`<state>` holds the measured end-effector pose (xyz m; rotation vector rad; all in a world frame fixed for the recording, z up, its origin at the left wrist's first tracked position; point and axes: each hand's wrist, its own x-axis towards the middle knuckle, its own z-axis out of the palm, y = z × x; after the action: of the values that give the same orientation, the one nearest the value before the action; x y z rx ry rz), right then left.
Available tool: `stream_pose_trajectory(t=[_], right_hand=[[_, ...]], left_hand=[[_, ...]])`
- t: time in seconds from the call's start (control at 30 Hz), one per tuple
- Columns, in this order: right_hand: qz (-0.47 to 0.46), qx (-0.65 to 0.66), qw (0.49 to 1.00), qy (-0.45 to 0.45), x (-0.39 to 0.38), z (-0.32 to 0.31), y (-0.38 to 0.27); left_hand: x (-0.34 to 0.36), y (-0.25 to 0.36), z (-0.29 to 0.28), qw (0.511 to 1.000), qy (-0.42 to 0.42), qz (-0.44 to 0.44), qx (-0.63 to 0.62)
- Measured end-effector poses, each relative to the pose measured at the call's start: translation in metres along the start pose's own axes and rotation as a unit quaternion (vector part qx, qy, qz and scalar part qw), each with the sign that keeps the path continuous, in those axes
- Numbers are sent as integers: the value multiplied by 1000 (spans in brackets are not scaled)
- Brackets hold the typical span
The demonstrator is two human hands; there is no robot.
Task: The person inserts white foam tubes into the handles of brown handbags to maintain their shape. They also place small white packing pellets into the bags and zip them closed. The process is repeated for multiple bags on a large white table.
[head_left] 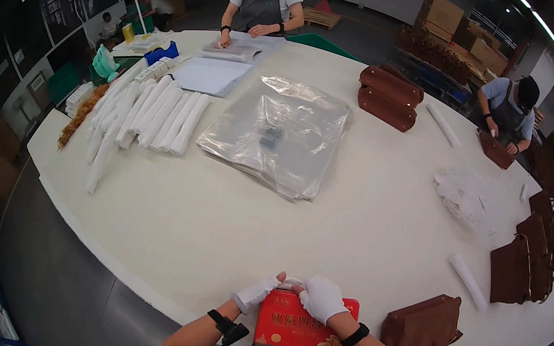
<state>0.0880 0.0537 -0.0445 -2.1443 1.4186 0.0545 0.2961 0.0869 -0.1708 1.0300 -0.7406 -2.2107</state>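
Note:
A red tin box (297, 331) with a golden flower print lies at the near edge of the table, right in front of me. Both hands wear white gloves with bare fingertips showing. My left hand (257, 295) is at the box's far left corner, its fingers closed. Over the far right part of the lid rests my right hand (323, 300), fingers curled toward the left one. Between the fingertips, by the box's far edge, is something small and pale that I cannot make out. A brown leather bag (419, 327) lies right of my right forearm.
White paper rolls (158, 110) are piled at the left. A stack of clear plastic bags (282, 138) lies mid-table. More brown bags (388, 98), crumpled white wrapping (461, 199) and a loose roll (468, 281) are to the right. Two people work across the table.

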Motion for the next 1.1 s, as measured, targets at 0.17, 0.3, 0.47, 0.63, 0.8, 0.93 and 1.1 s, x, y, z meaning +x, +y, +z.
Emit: stream_pose_trajectory(t=[0.17,0.3,0.47,0.63,0.8,0.93,1.1], right_hand=[[1,1,1000,-3,1,5,7],[15,1,999,-50,-1,-1,8],[-95,53,994,-11,-36,-21,-20],[-90,3,996,-27,-79,-48,-19],[-146,25,982,-120,-146,-81,-38],[-104,54,991,-70,-205,-87,-11],[11,78,984,159,-281,-122,22]], left_hand=[[-1,13,17,992,-79,5,-99],[3,1,3,993,-79,-5,-91],[-16,3,6,997,-65,29,-31],[-14,45,37,989,-23,46,139],[-30,20,18,922,225,266,168],[-67,8,42,847,354,128,376],[-86,-28,65,771,315,160,531]])
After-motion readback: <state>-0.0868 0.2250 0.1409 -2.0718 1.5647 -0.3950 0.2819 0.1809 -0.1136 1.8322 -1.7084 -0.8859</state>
